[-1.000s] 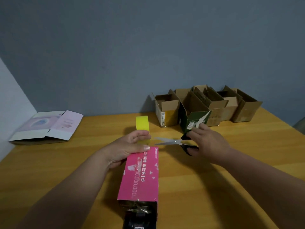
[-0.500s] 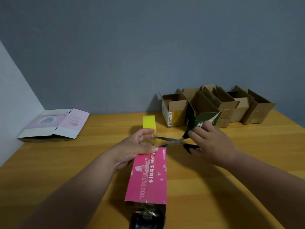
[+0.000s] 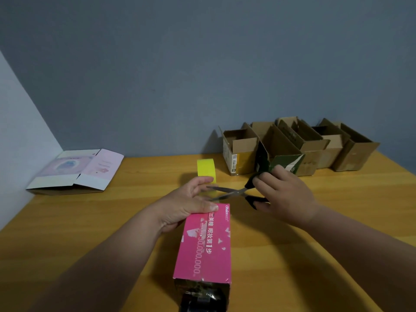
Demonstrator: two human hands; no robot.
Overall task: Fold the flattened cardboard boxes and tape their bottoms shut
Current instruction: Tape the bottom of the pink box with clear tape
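Scissors [image 3: 234, 192] have opened; right hand [image 3: 283, 194] grips them, left hand [image 3: 189, 206] clutching pink box [image 3: 204, 244].

A wooden table [image 3: 315, 255] with a warm yellow-brown grain fills the lower part of the view, its surface running back to meet a wall [image 3: 180, 75] painted a dull blue-grey. The far edge of the table lies along the foot of this wall. On the left a second, paler wall [image 3: 15, 136] comes in at an angle and joins the blue-grey one in a corner above the table's far left corner. The light is dim, and soft shadows fall across the wood near the middle of the table.
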